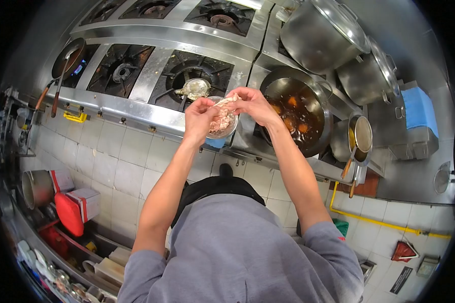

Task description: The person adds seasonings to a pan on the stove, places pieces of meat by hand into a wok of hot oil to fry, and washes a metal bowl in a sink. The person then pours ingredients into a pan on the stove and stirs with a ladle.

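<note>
Both my hands are over a clear bowl (229, 130) of pale pink, coated pieces that look like raw meat, at the stove's front edge. My left hand (201, 117) pinches one end of a pale coated piece (228, 101). On its other side, my right hand (254, 106) has its fingers closed on the same piece. Right of the bowl sits a large wok (324, 121) of dark oil, with several browned pieces (302, 127) in it. A small glass dish (196, 88) rests on the burner behind the bowl.
Lidded steel pots (313, 38) stand behind the wok. To its right, strainers (363, 134) rest on a pot with handles jutting forward. A pan (71, 58) is on the far left burner. A blue cloth (419, 107) lies at right. A yellow pipe (374, 220) runs low at right.
</note>
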Action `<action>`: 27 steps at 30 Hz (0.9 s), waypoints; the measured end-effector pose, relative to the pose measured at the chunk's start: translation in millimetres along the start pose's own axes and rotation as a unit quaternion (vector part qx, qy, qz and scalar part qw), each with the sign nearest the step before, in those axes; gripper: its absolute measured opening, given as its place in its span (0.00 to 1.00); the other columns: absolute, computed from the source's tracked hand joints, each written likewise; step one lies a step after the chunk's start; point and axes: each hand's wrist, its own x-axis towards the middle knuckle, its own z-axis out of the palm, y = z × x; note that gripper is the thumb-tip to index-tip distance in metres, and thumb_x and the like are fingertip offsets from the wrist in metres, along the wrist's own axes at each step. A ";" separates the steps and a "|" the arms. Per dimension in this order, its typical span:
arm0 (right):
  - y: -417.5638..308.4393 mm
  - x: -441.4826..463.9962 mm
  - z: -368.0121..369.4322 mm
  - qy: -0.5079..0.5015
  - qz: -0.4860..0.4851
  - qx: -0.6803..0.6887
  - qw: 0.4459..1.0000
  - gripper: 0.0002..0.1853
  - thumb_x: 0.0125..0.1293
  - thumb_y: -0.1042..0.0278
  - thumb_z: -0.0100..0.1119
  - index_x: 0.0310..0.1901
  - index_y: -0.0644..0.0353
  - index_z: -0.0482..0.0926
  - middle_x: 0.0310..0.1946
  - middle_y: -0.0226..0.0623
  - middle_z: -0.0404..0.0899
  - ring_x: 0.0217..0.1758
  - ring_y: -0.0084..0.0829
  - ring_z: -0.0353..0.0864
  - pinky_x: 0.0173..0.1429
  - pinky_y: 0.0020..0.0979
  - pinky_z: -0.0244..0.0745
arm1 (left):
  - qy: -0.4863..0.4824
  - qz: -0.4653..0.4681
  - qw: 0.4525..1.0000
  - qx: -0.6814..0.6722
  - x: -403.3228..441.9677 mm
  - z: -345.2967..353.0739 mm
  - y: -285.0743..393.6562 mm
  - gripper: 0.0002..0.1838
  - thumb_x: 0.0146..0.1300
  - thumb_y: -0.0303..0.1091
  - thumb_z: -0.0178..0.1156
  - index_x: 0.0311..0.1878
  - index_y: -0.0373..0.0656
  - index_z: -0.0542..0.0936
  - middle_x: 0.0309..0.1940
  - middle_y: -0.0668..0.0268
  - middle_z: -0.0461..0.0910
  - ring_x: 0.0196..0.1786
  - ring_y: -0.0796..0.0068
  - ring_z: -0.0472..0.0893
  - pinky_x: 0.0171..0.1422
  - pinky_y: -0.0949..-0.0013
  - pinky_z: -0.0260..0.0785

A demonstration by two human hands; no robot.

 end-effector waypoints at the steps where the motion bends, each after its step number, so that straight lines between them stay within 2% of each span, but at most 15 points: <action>1: 0.9 -0.1 -0.9 0.006 -0.002 0.002 1.000 0.09 0.60 0.77 0.63 0.43 0.60 0.82 0.37 0.30 0.82 0.39 0.19 0.81 0.42 0.24 0.78 | 0.015 -0.032 0.998 -0.048 1.2 -1.1 -3.1 0.08 0.55 0.19 0.62 0.38 0.39 0.77 0.31 0.68 0.80 0.31 0.80 0.79 0.37 0.76 0.75; 2: 2.9 -0.1 -2.4 0.013 -0.007 0.010 1.000 0.09 0.60 0.77 0.63 0.43 0.61 0.81 0.38 0.30 0.82 0.39 0.20 0.81 0.42 0.24 0.78 | 0.035 -0.026 0.997 -0.060 0.7 0.0 -6.3 0.06 0.55 0.18 0.61 0.35 0.39 0.77 0.29 0.67 0.79 0.28 0.80 0.78 0.33 0.77 0.73; 5: 8.2 -1.4 -10.2 0.029 -0.022 0.042 0.998 0.08 0.61 0.79 0.61 0.42 0.61 0.81 0.38 0.32 0.83 0.39 0.20 0.81 0.42 0.23 0.78 | 0.060 -0.021 0.996 -0.063 0.1 -3.5 -17.1 0.06 0.55 0.19 0.62 0.34 0.39 0.77 0.28 0.68 0.78 0.28 0.81 0.78 0.33 0.77 0.74; 7: 2.0 -6.8 -16.5 0.063 -0.047 0.114 0.990 0.06 0.60 0.79 0.61 0.38 0.60 0.81 0.37 0.34 0.84 0.39 0.21 0.82 0.40 0.23 0.79 | 0.070 -0.015 0.997 -0.041 2.0 -13.8 -27.1 0.05 0.55 0.19 0.62 0.33 0.39 0.76 0.28 0.69 0.78 0.27 0.81 0.77 0.33 0.77 0.74; 9: -10.0 -16.1 -31.7 0.075 -0.041 0.120 0.989 0.06 0.60 0.81 0.60 0.37 0.59 0.80 0.40 0.36 0.84 0.40 0.23 0.82 0.42 0.24 0.79 | 0.083 -0.031 0.996 0.015 0.4 -20.6 -29.6 0.06 0.55 0.20 0.63 0.33 0.40 0.77 0.29 0.68 0.79 0.30 0.81 0.78 0.36 0.77 0.75; 13: -19.3 -34.9 -71.4 0.073 -0.025 0.100 0.992 0.08 0.61 0.79 0.57 0.41 0.58 0.78 0.44 0.37 0.83 0.42 0.24 0.82 0.44 0.26 0.79 | 0.054 -0.001 0.990 0.127 -0.1 -23.4 -41.6 0.04 0.56 0.20 0.61 0.33 0.38 0.76 0.27 0.70 0.77 0.29 0.83 0.76 0.35 0.78 0.73; 16: -24.6 -52.8 -105.0 0.053 -0.021 0.113 0.992 0.11 0.59 0.73 0.53 0.45 0.57 0.75 0.51 0.39 0.80 0.48 0.25 0.80 0.47 0.26 0.77 | 0.033 0.013 0.989 0.145 2.0 -24.0 -50.9 0.04 0.56 0.20 0.60 0.34 0.38 0.76 0.27 0.71 0.76 0.29 0.84 0.75 0.35 0.78 0.72; 20: -32.6 -72.1 -149.6 0.080 -0.013 0.109 0.991 0.11 0.63 0.71 0.52 0.47 0.57 0.73 0.50 0.41 0.81 0.48 0.26 0.80 0.48 0.27 0.77 | 0.031 -0.001 0.988 0.154 -1.1 -22.2 -54.3 0.04 0.57 0.20 0.60 0.33 0.38 0.76 0.27 0.71 0.76 0.29 0.85 0.75 0.35 0.78 0.72; 22: -38.7 -82.7 -160.8 0.200 0.032 0.024 0.979 0.12 0.66 0.71 0.50 0.51 0.57 0.70 0.50 0.42 0.81 0.47 0.25 0.81 0.47 0.27 0.76 | 0.023 -0.011 0.987 0.156 -3.6 -20.0 -52.0 0.04 0.57 0.20 0.61 0.33 0.38 0.76 0.27 0.71 0.76 0.28 0.85 0.75 0.35 0.78 0.72; 23: -37.1 -86.1 -169.9 0.229 0.027 0.002 0.973 0.12 0.66 0.68 0.56 0.49 0.57 0.70 0.40 0.33 0.83 0.40 0.24 0.80 0.45 0.26 0.75 | 0.023 -0.018 0.987 0.160 -3.9 -20.9 -52.3 0.04 0.57 0.20 0.62 0.33 0.38 0.76 0.27 0.71 0.76 0.28 0.85 0.75 0.35 0.78 0.72; 27: -21.4 -93.6 -231.4 0.256 0.085 -0.170 0.948 0.08 0.64 0.66 0.59 0.42 0.59 0.76 0.36 0.29 0.82 0.39 0.20 0.79 0.42 0.25 0.75 | 0.013 -0.008 0.984 0.176 0.8 -28.1 -63.7 0.05 0.58 0.21 0.63 0.33 0.38 0.76 0.27 0.70 0.77 0.29 0.84 0.75 0.35 0.78 0.71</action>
